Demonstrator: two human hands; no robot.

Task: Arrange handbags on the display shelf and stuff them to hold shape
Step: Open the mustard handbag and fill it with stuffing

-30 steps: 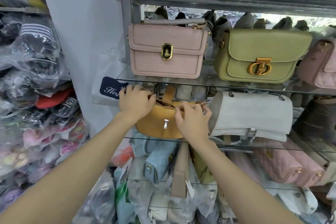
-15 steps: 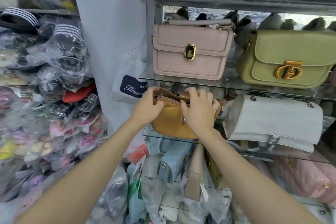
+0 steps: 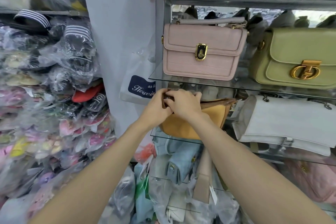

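A mustard-yellow handbag [image 3: 211, 114] with a brown zipped top sits on the middle glass shelf [image 3: 174, 137]. My left hand [image 3: 157, 108] grips the bag's left top corner, fingers curled round the brown end. My right hand [image 3: 185, 103] lies over the same corner and pinches at the zipper end; the zipper pull is mostly hidden under my fingers. A pink handbag [image 3: 203, 52] and an olive-green handbag [image 3: 298, 60] stand on the glass shelf above. A white handbag [image 3: 285, 122] lies to the right of the yellow one.
Light-blue bags [image 3: 181, 162] and pink quilted bags [image 3: 312, 178] fill the lower shelves. Plastic-wrapped shoes [image 3: 54, 96] are stacked at the left. A white shopping bag with a navy label [image 3: 141, 87] hangs beside the grey shelf post [image 3: 160, 32].
Both hands have come together at the yellow bag's left top corner; the right hand slid left along the zipper. The camera view has shifted left.
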